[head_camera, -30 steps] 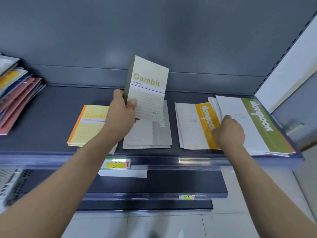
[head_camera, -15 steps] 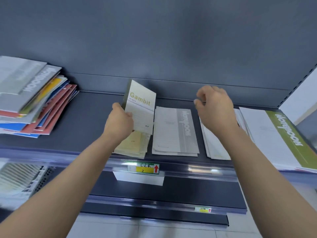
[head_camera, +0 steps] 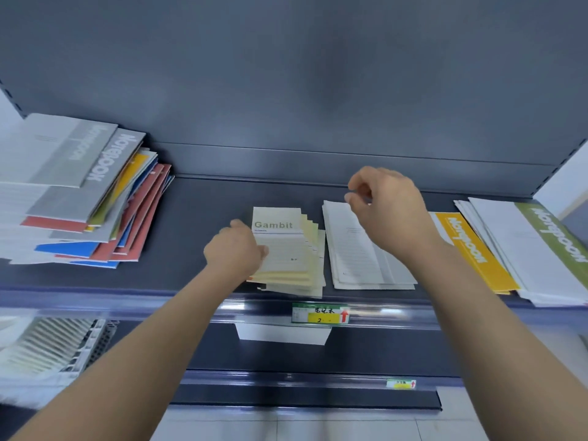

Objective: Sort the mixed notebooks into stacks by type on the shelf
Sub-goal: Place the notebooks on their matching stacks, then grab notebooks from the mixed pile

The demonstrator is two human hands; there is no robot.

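Note:
A pale green Gambit notebook (head_camera: 280,240) lies on top of a fanned stack of small yellow Gambit notebooks (head_camera: 296,281) at the middle of the dark shelf (head_camera: 197,218). My left hand (head_camera: 235,253) holds its left edge, thumb on the cover. My right hand (head_camera: 385,208) hovers above the grey notebook stack (head_camera: 359,265), fingers loosely curled, holding nothing. To the right lie an orange notebook stack (head_camera: 474,253) and a green one (head_camera: 541,249). A mixed pile of notebooks (head_camera: 82,198) sits at the far left.
The shelf's back wall (head_camera: 286,90) rises right behind the stacks. A price label (head_camera: 319,313) hangs on the front rail, with a white card under it. Lower shelves (head_camera: 302,393) show below, and wire baskets (head_camera: 54,345) at lower left.
My left hand has lowered the upright Gambit notebook flat onto the small yellow stack. My right hand left the orange stack, rose and now hovers over the grey stack. The view shifted left.

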